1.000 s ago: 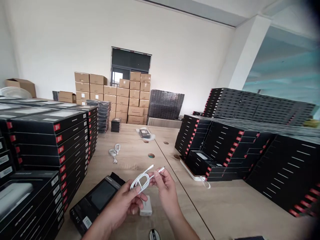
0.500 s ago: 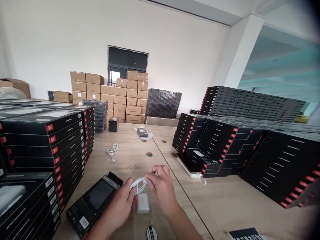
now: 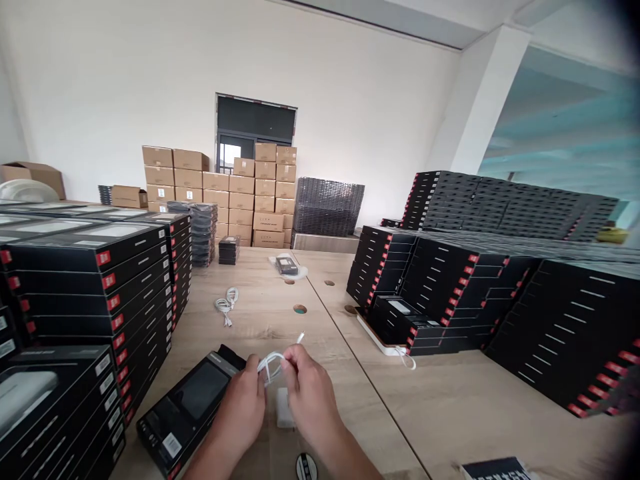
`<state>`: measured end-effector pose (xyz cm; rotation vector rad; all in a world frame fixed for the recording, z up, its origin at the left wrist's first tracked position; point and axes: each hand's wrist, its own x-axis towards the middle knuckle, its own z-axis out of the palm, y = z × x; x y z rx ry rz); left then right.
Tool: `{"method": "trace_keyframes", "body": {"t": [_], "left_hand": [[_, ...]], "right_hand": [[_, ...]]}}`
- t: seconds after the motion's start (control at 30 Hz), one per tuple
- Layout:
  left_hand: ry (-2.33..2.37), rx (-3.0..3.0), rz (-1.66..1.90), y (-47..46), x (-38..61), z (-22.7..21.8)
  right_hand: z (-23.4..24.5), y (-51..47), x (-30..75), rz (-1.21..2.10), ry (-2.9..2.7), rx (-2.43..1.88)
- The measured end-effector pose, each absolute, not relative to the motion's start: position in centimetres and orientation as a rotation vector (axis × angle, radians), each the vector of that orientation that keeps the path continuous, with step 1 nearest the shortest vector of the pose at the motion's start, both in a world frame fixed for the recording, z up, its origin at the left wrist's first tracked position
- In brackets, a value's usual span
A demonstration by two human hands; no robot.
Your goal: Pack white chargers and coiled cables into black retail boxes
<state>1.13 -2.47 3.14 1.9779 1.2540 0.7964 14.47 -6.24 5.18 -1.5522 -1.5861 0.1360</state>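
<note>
A coiled white cable is held between my two hands above the table. My left hand is closed on the coil's left side. My right hand pinches its right side, and one plug end sticks up past the fingers. Beneath the hands lies a white charger, partly covered by my right hand. Left of my left hand, a black box with a dark window lies slanted, its far end flap open. A round black-and-white item sits at the bottom edge.
Tall stacks of black boxes stand on the left, with more black boxes on the right. Another white cable lies on the table ahead. Cartons are piled at the back wall.
My right hand has moved slightly left and down, closer to my left hand. A plug end now shows above its fingers, and the charger is more covered.
</note>
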Motion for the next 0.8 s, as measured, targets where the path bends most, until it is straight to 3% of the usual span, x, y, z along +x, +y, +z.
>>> {"method": "trace_keyframes", "body": {"t": [0.17,0.43,0.6,0.8], "left_hand": [[1.232,1.947,0.769,-2.5,1.4,3.0],[1.341,1.968,0.745,-2.5,1.3,3.2],[1.136,1.919,0.798,-2.4,1.2,3.1],[0.997,1.819,0.805,-2.5,1.0,2.8]], "right_hand": [[4.6,-5.6,15.2,0.579,-1.371,-1.356],[4.5,-5.6,14.4,0.679,-1.342,-1.25],[4.5,-5.4,14.2,0.686,-1.259,-1.23],[4.7,-5.2,15.0,1.119,-1.076,-1.156]]}}
